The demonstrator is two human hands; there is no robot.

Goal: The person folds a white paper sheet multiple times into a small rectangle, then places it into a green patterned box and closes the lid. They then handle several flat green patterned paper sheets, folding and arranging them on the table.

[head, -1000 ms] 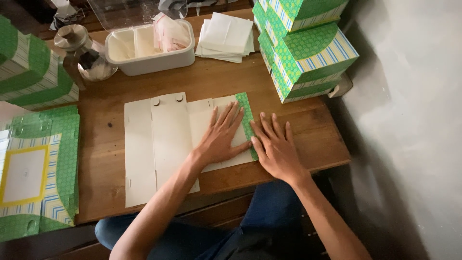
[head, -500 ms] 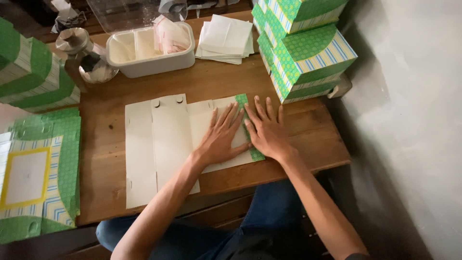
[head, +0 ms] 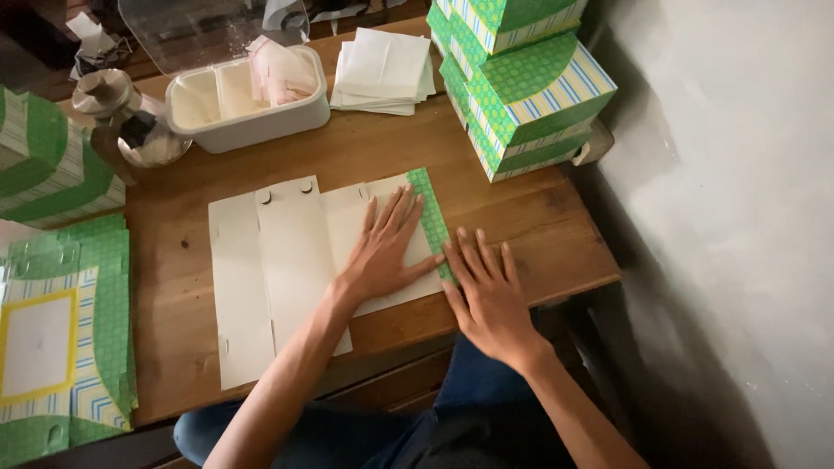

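Pressing a flat box blank down with both palms

Looking down at a wooden table [head: 539, 217] with an unfolded cardboard blank [head: 287, 260] lying plain side up in the middle. Only the flap on its right edge shows the green print, a narrow green strip [head: 430, 213] folded over onto the plain side, and that's where both hands sit.

Left hand [head: 387, 247] lies flat on the pale card just left of the strip, fingers straight and fanned a little, pointing to about 1 o'clock, thumb out toward 3 o'clock. My guess is it's there as a weight so the sheet doesn't slide or spring up. Right hand [head: 491, 295] is flat too, fingers together-ish and aimed at 11 o'clock, fingertips touching the lower end of the green strip, palm resting on bare wood. It reads like it's flattening that crease. Neither hand grips anything, both are spread open and just pushing down.

Around it: at 12 o'clock a small pile of white paper sheets [head: 382, 74], at 11 a white plastic tub [head: 261, 117] with a clear bag in it, at 1 to 2 o'clock a stack of finished green boxes [head: 521, 87] against the wall, probably parked out of the way. At 9 o'clock more flat green blanks [head: 95, 287] printed side up, and a shiny metal pot [head: 130, 122] at 10
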